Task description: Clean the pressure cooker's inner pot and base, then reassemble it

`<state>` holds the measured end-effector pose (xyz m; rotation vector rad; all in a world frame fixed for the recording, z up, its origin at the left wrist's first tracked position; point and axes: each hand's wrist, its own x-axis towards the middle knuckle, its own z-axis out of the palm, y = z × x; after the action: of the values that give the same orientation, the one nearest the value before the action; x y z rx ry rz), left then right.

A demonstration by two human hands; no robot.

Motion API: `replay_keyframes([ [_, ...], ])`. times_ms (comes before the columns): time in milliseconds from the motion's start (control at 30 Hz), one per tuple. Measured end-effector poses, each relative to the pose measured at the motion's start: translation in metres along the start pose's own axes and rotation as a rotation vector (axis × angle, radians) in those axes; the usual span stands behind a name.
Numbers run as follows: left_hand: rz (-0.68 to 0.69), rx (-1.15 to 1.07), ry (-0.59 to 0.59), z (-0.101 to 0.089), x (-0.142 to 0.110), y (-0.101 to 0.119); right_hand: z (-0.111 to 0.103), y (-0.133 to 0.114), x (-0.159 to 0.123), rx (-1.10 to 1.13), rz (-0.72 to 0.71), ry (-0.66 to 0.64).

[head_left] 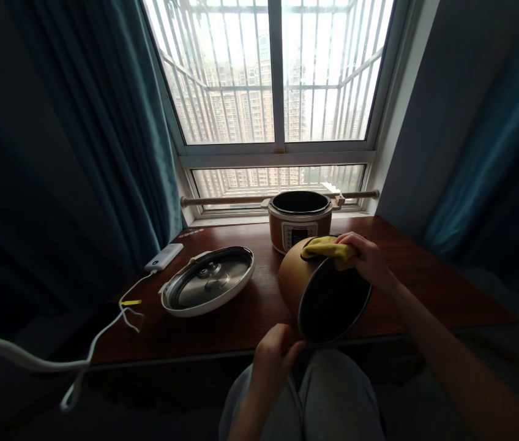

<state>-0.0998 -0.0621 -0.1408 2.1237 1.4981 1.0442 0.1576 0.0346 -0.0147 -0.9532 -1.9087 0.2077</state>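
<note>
Right hand [369, 257] presses a yellow cloth [328, 248] on the tilted inner pot [324, 288]; left hand [271, 352] grips its rim; wiping looks underway at the bench's near edge.

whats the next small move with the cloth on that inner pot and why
Probably slide the yellow cloth further along the inner pot: the right hand presses it only at the upper rim, while the left hand steadies the tilted pot's lower edge.
</note>
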Motion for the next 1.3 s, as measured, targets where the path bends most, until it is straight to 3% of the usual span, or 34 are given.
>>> replay_keyframes([
  [133,0.149,0.026,-0.095,0.011,-0.003,0.013,0.008,-0.006,0.003,0.0,-0.049,0.06],
  [367,0.182,0.019,0.004,0.023,-0.015,0.021,0.024,-0.012,0.013,-0.029,-0.094,0.036],
  [667,0.255,0.09,0.11,0.04,-0.007,0.041,0.046,0.008,0.028,0.014,-0.169,0.086],
  [933,0.212,0.18,0.201,0.058,0.001,0.063,0.058,0.015,0.036,0.042,-0.216,0.048],
  [1300,0.184,0.29,0.17,0.07,0.015,0.075,0.056,0.031,0.043,0.049,-0.155,0.022],
])
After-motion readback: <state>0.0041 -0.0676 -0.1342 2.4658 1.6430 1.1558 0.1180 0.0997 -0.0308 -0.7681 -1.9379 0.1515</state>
